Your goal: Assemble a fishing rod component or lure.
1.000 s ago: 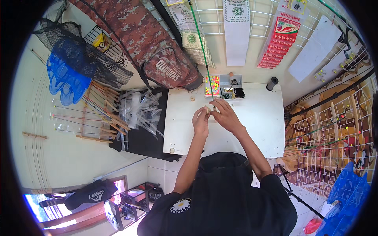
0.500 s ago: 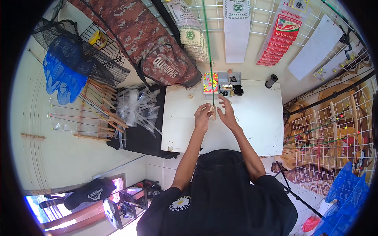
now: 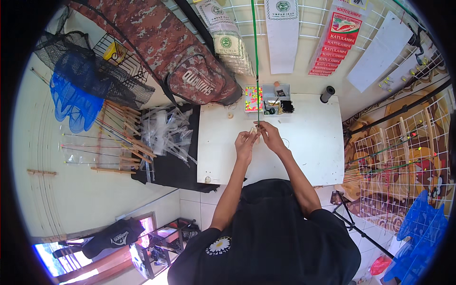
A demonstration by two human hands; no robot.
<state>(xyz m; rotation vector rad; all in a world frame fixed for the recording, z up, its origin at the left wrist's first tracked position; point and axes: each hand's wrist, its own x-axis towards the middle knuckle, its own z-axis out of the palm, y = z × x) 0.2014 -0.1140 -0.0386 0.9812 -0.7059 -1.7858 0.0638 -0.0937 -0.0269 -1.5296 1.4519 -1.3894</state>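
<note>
A thin green fishing rod [image 3: 256,52] runs from the top of the view down to its short, pale wooden handle over the white table. My left hand [image 3: 245,145] is closed beside that handle, thumb and fingers pinched on it. From the other side, my right hand [image 3: 270,137] has its fingertips pressed together where the green shaft meets the wood. Any thread or small part between the fingers is too small to make out. Just beyond my hands sits a grey divided tray [image 3: 269,89] with a bottle and dark bits, beside a box of bright coloured pieces [image 3: 253,99].
The white table [image 3: 304,161] carries a black cylinder [image 3: 327,94] at its far right and a small pale ring [image 3: 231,115] at left. Clear plastic sleeves [image 3: 166,135] and wooden-handled rods [image 3: 137,142] lie left. A camouflage rod bag [image 3: 197,78] leans behind; packets hang from wire grid.
My right hand has come in from the right and closed at the base of the rod's green shaft. My left hand stays at the handle. The view has shifted slightly.
</note>
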